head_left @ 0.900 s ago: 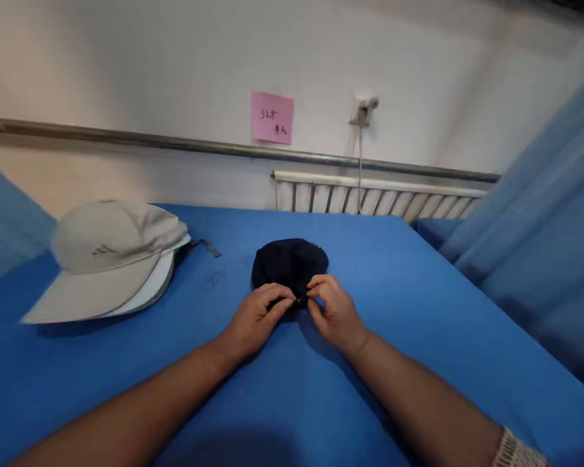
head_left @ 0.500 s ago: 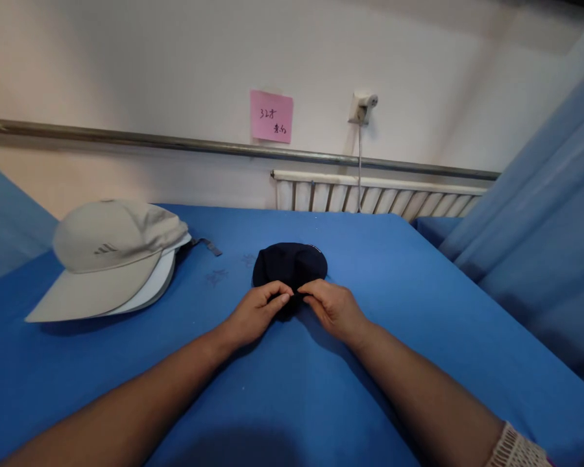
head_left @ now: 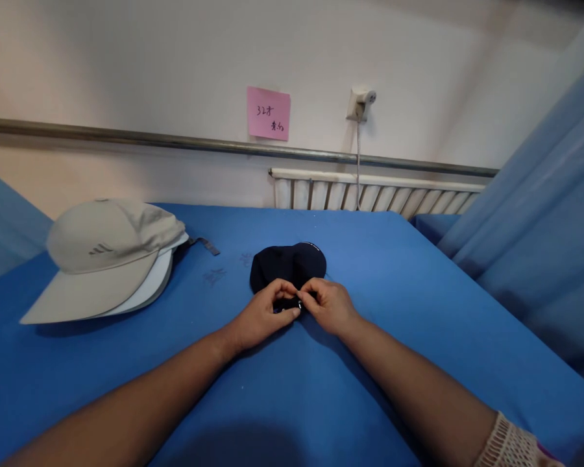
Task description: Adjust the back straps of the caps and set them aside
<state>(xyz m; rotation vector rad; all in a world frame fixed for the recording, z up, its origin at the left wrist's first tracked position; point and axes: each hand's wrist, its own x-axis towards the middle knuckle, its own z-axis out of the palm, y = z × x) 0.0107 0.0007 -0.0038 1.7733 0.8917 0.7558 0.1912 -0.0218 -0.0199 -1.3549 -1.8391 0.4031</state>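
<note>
A dark navy cap (head_left: 277, 264) lies on the blue-covered table (head_left: 243, 415), its near edge partly hidden by my fingers. My left hand (head_left: 267, 312) grips the strap side of the cap, thumb stretched along the near edge. My right hand (head_left: 331, 306) pinches the same edge from the right, its fingertips meeting those of the left. Between them shows a small shiny bit, perhaps a buckle, too small to make out. Off to the left rests a stack of caps, a beige cap (head_left: 102, 237) on top and a white brim (head_left: 148, 285) under it.
Behind the table are a wall with a metal rail (head_left: 175, 139), a pink note (head_left: 268, 113), a socket with a plug (head_left: 361, 105) and a white radiator (head_left: 335, 193). A blue curtain (head_left: 540, 214) hangs along the right side.
My left thumb has moved down and apart from the fingers, and a shiny bit now shows at the cap's near edge. Both hands stay at the cap.
</note>
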